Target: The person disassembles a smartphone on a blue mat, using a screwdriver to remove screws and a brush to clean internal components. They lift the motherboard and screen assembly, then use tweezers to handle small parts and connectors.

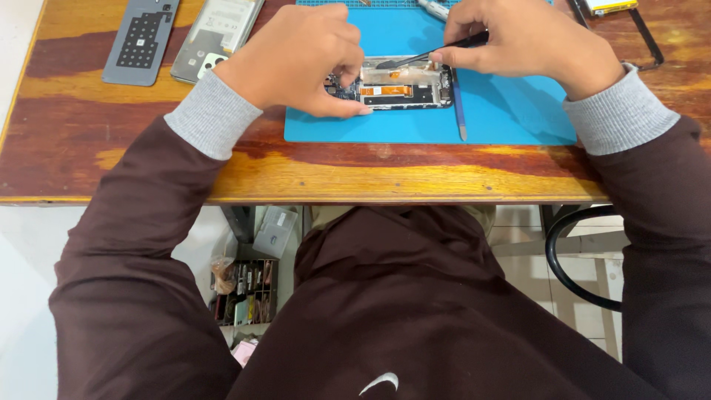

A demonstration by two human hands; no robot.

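Observation:
An opened phone (404, 87) with its circuit board and an orange flex cable showing lies on a blue work mat (503, 111). My left hand (300, 55) presses on the phone's left end, fingers curled over it. My right hand (518, 41) holds black tweezers (429, 55), whose tips rest inside the phone near its upper edge. A blue-grey pry tool (458, 107) lies on the mat just right of the phone.
A grey phone back cover (141, 41) and a phone frame with a camera cutout (215, 33) lie on the wooden table (111, 126) at the far left. A black frame (644, 37) sits at the top right. Below the table are a box of parts (248, 292) and a chair arm (563, 252).

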